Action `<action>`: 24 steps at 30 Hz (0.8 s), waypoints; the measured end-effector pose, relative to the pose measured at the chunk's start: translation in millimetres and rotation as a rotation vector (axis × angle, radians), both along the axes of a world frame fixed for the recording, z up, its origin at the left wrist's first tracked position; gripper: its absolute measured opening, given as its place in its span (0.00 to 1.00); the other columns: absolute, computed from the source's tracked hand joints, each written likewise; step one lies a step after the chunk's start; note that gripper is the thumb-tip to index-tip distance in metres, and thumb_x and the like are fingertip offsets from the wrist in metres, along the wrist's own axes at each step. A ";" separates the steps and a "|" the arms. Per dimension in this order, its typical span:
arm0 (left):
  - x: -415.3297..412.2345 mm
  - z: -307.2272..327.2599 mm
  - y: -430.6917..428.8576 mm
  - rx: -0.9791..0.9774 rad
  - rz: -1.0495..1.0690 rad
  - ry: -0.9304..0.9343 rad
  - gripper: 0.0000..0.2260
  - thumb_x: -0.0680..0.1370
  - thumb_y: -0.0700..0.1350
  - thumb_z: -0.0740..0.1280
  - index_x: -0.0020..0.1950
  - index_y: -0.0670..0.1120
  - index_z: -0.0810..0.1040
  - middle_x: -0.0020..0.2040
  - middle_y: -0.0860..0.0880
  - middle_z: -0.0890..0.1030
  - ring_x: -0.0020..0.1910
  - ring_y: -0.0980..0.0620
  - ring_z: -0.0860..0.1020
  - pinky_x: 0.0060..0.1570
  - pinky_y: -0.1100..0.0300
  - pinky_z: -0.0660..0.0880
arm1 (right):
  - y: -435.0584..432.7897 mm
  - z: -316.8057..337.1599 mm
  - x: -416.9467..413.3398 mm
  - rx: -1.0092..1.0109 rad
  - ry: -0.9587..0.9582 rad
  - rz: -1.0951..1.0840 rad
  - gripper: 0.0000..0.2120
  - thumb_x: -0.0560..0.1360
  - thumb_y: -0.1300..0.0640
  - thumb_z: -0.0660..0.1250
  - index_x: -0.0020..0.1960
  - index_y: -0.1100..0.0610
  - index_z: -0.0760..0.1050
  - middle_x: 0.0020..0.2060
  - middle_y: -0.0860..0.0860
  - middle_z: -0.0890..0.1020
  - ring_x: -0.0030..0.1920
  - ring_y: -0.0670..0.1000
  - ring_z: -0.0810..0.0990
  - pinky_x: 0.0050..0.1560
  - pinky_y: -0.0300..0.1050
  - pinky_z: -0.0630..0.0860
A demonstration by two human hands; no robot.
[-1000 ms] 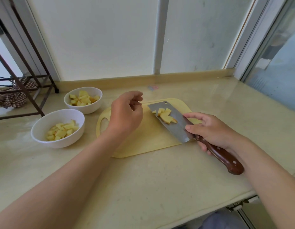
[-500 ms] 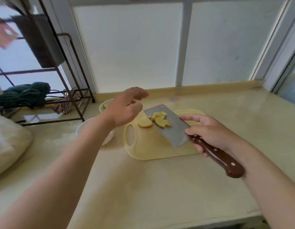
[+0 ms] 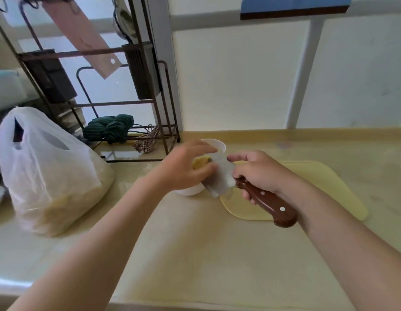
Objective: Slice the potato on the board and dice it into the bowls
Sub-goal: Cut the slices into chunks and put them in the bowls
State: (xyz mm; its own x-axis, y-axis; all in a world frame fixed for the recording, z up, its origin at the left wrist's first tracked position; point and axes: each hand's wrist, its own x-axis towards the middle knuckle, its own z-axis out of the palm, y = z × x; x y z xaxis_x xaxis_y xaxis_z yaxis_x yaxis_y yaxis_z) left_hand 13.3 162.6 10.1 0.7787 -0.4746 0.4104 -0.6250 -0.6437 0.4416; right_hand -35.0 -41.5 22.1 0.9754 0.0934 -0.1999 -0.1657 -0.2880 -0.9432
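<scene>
1. A second ago the knife (image 3: 219,178) lay flat above the board (image 3: 318,187) with diced potato on its blade. Now the right hand (image 3: 260,173), fingers clamped round the brown handle, has carried it left, past the board's edge, and the blade tilts over the near bowl (image 3: 189,191).
2. The left hand (image 3: 183,164) has moved from above the board to the blade. Its fingers and thumb curve about the potato pieces (image 3: 201,162); blur hides whether they pinch or just push.
3. This looks like the load being swept off into the bowl, so one batch is nearly delivered.
4. The near bowl is mostly hidden under hand and blade, so its contents cannot be seen.
5. Of the far bowl (image 3: 217,144), only the rim shows.
6. A plastic bag (image 3: 44,171) stands on the surface (image 3: 195,254) to the left, with something pale yellow at its bottom.
</scene>
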 end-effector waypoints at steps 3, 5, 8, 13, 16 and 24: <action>0.6 -10.1 -1.4 0.037 -0.071 -0.011 0.18 0.75 0.53 0.66 0.63 0.51 0.81 0.65 0.51 0.79 0.63 0.53 0.76 0.64 0.53 0.72 | 9.5 1.8 0.4 -0.047 -0.013 0.001 0.21 0.78 0.67 0.60 0.67 0.51 0.74 0.25 0.53 0.76 0.21 0.53 0.75 0.21 0.40 0.70; 3.1 -14.9 1.1 0.034 -0.101 -0.048 0.13 0.76 0.48 0.68 0.59 0.48 0.84 0.61 0.49 0.82 0.59 0.51 0.79 0.61 0.52 0.75 | 12.7 2.6 0.0 -0.068 -0.012 -0.001 0.21 0.78 0.67 0.60 0.67 0.51 0.74 0.26 0.54 0.76 0.21 0.53 0.75 0.22 0.39 0.70; 6.5 -19.9 5.8 -0.003 -0.075 -0.097 0.08 0.75 0.41 0.71 0.52 0.44 0.86 0.55 0.49 0.84 0.53 0.52 0.81 0.56 0.55 0.77 | 14.9 3.9 -1.6 -0.109 -0.007 0.005 0.20 0.78 0.67 0.61 0.66 0.50 0.74 0.29 0.56 0.77 0.22 0.53 0.76 0.23 0.40 0.71; 6.9 -23.5 14.7 0.018 -0.001 -0.087 0.05 0.75 0.38 0.70 0.47 0.42 0.86 0.48 0.48 0.85 0.45 0.50 0.81 0.48 0.55 0.77 | 14.3 6.5 -3.4 -0.148 -0.005 0.018 0.18 0.78 0.67 0.62 0.61 0.49 0.76 0.31 0.57 0.78 0.22 0.53 0.76 0.23 0.41 0.72; 6.8 -26.3 22.0 0.050 0.054 -0.049 0.06 0.75 0.38 0.69 0.45 0.43 0.86 0.45 0.48 0.83 0.42 0.49 0.80 0.44 0.54 0.78 | 8.5 8.6 -3.3 -0.163 -0.014 0.008 0.17 0.77 0.67 0.61 0.56 0.48 0.77 0.27 0.54 0.78 0.23 0.53 0.76 0.23 0.42 0.72; 12.0 -16.8 31.7 0.030 0.291 0.077 0.10 0.78 0.37 0.63 0.56 0.45 0.80 0.49 0.49 0.80 0.47 0.50 0.79 0.48 0.53 0.80 | -18.3 16.9 -5.6 -0.188 -0.045 -0.046 0.20 0.78 0.66 0.63 0.66 0.50 0.75 0.31 0.55 0.79 0.23 0.53 0.77 0.23 0.42 0.72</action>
State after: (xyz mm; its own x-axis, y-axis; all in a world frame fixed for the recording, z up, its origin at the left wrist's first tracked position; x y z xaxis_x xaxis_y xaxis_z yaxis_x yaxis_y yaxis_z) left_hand 25.3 194.3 -6.7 0.9119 -0.2383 0.3341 -0.3781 -0.8043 0.4584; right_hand -40.6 -59.8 39.0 0.9860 0.0138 -0.1662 -0.1420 -0.4527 -0.8803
